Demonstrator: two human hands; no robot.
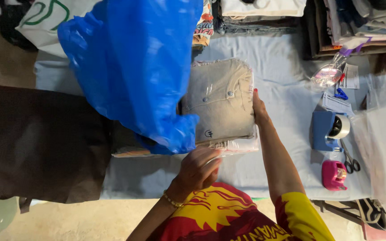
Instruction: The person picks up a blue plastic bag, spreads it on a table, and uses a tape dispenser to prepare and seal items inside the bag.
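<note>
Fingers of the left hand [198, 168] curl over the near edge of the bagged beige garment [222, 102], mid-table; the right hand [259, 108] presses flat against its right side. A blue plastic bag [135, 67] drapes over its left. Right: tape dispenser [329, 129], scissors [349, 160].

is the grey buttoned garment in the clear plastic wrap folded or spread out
Folded. The grey buttoned garment in clear plastic wrap forms a compact rectangle on a stack, the right hand against its edge and the left hand at its near edge.
</note>
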